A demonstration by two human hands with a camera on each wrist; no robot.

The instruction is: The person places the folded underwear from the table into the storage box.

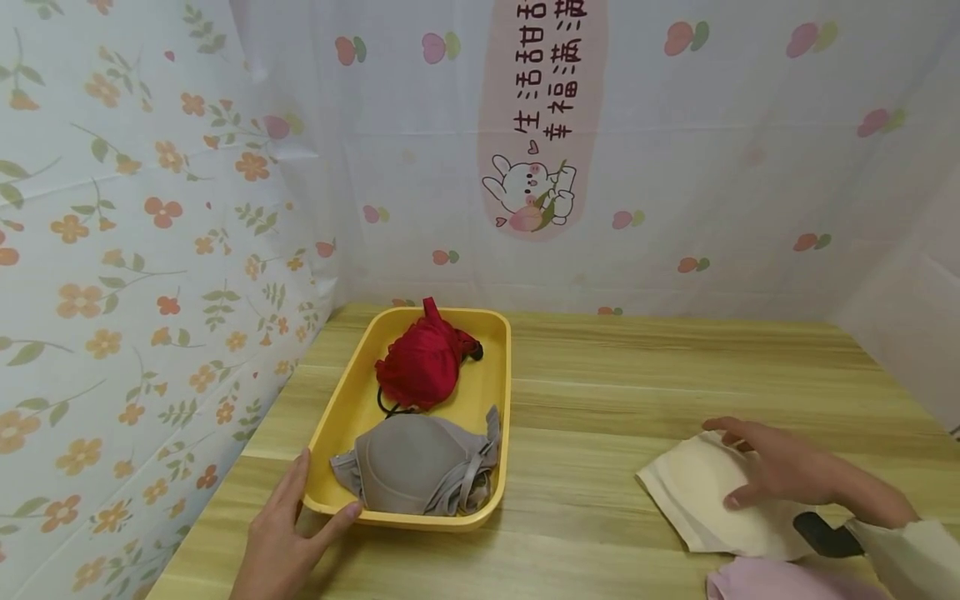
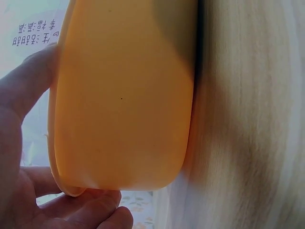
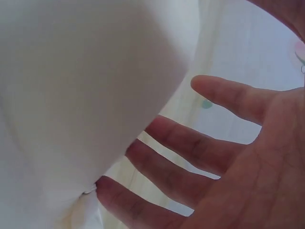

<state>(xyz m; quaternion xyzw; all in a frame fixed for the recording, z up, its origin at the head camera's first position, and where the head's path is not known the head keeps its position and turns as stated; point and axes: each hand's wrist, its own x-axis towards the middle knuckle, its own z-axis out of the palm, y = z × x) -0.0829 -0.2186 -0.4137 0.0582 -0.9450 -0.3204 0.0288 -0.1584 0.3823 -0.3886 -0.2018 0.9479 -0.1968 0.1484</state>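
Note:
A yellow plastic tray (image 1: 506,400) stands on the left of the table. My left hand (image 1: 288,529) holds its near left corner, thumb at the front rim and fingers along the side; the left wrist view shows the fingers (image 2: 97,210) bent at the tray wall (image 2: 124,109). Inside lie a red bra (image 1: 423,362) at the far end and a grey bra (image 1: 412,467) at the near end. On the right, my right hand (image 1: 787,467) reaches over a cream bra (image 1: 693,492). Its fingers (image 3: 186,148) are spread, fingertips right at the edge of the cream fabric (image 3: 95,86).
A pink cloth piece (image 1: 780,581) lies at the near edge beside the cream bra. The wooden table (image 1: 585,400) meets a printed curtain (image 1: 420,167) at the back and a flowered one (image 1: 150,292) on the left. A black strap (image 1: 825,535) shows at the right wrist.

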